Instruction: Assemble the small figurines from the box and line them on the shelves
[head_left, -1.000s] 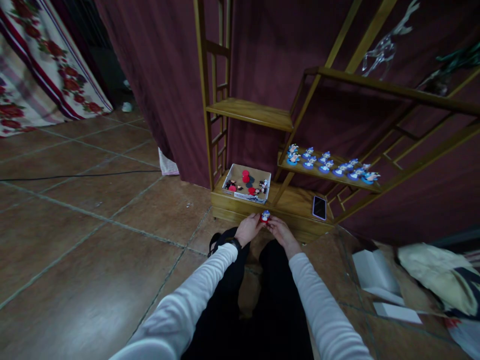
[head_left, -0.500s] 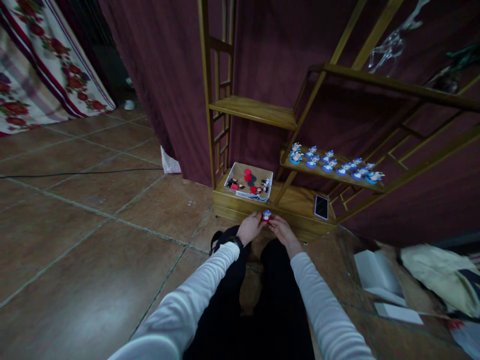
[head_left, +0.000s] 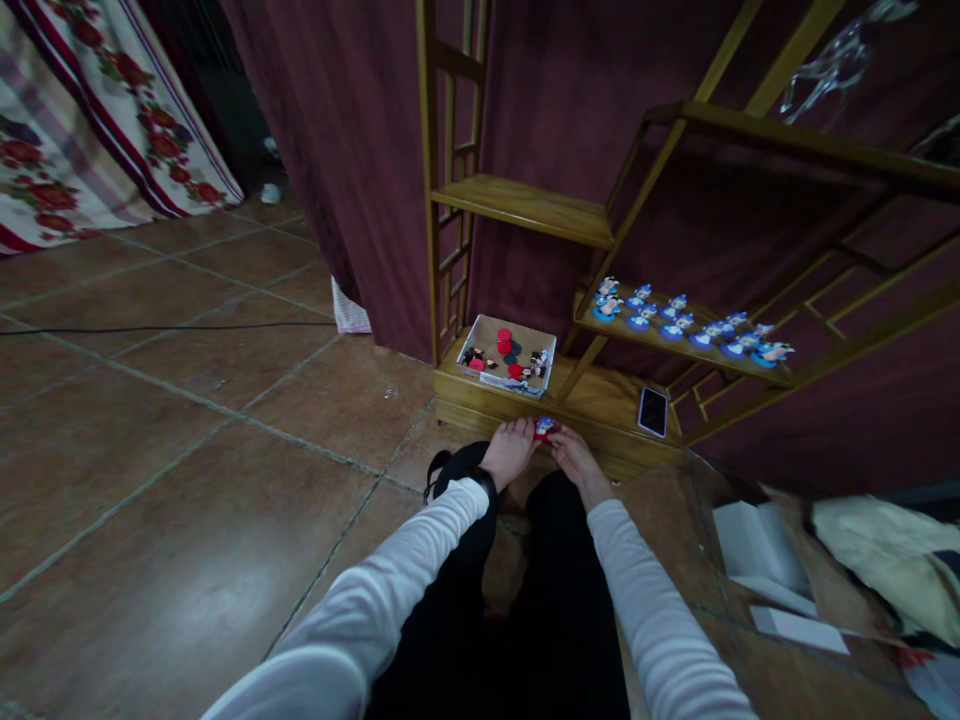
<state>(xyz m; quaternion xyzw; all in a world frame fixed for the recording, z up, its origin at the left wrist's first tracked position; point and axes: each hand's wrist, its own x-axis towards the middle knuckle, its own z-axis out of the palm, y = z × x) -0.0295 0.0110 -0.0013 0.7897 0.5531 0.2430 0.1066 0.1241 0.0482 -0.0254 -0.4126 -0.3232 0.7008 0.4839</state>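
My left hand [head_left: 509, 450] and my right hand [head_left: 574, 453] meet in front of the wooden shelf unit, both pinched on one small figurine with a red base [head_left: 544, 427]. A shallow cardboard box [head_left: 511, 356] with several red discs and small figurines sits on the bottom shelf just beyond my hands. A row of several blue-based figurines [head_left: 686, 322] stands on the middle shelf to the upper right. A black wrist strap shows on my left wrist.
A phone [head_left: 652, 410] lies flat on the bottom shelf [head_left: 600, 398] at the right. White papers [head_left: 761, 550] and a cream bag [head_left: 885, 565] lie on the tiled floor at right. A dark red curtain hangs behind the shelves; a black cable [head_left: 150, 328] crosses the floor at left.
The view has shifted slightly to the left and down. My hands stay together on the red-based figurine, with the figurine now tilted lower between the fingers.
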